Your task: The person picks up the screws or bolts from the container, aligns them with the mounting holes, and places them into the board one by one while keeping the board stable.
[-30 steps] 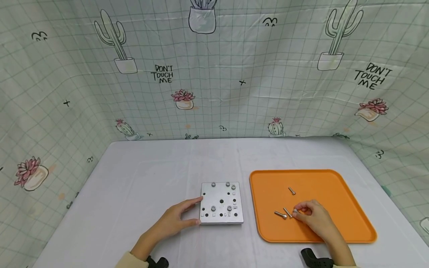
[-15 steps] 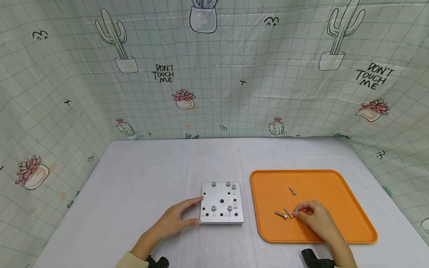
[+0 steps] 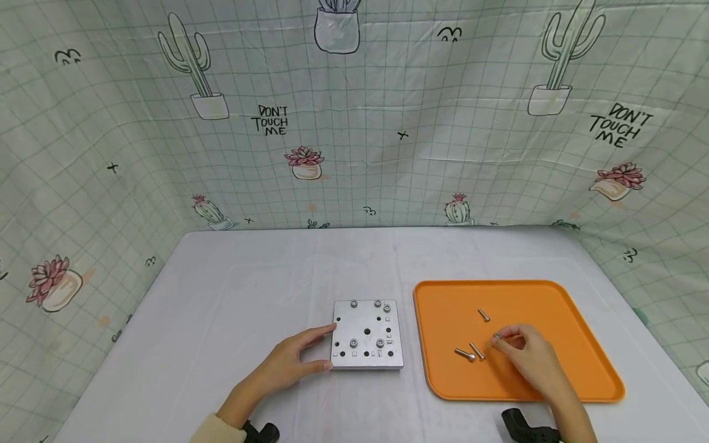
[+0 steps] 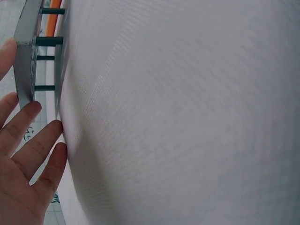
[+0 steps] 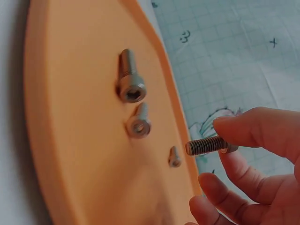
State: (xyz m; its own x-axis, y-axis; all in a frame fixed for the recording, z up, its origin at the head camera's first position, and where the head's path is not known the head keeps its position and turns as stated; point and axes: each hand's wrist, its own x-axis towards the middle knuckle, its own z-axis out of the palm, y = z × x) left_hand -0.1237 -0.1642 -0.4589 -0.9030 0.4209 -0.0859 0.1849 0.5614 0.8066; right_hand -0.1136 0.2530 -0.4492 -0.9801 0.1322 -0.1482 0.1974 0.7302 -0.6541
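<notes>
My right hand (image 3: 528, 360) pinches a socket head screw (image 5: 206, 146) by its head between thumb and finger, threaded end sticking out, above the orange tray (image 3: 576, 369). Three more socket head screws lie on the tray: a large one (image 3: 464, 355), one beside it (image 3: 477, 351), and a smaller one (image 3: 484, 315) farther back. My left hand (image 3: 293, 358) touches the left side of a silver metal plate (image 3: 351, 326) with extended thumb and index finger. Several screw heads (image 3: 353, 343) stand in the plate among dark holes. Dark shanks (image 4: 49, 41) show beneath it in the left wrist view.
The white-covered table (image 3: 266, 277) carries the plate in the middle and the tray on the right. A grid-patterned cloth (image 3: 360, 172) with cactus drawings hangs behind and at the sides. The tray has a low raised rim (image 3: 419, 344).
My right hand has lifted the pinched screw up and a little to the right, away from the two screws lying beside it. My left hand keeps its place at the plate.
</notes>
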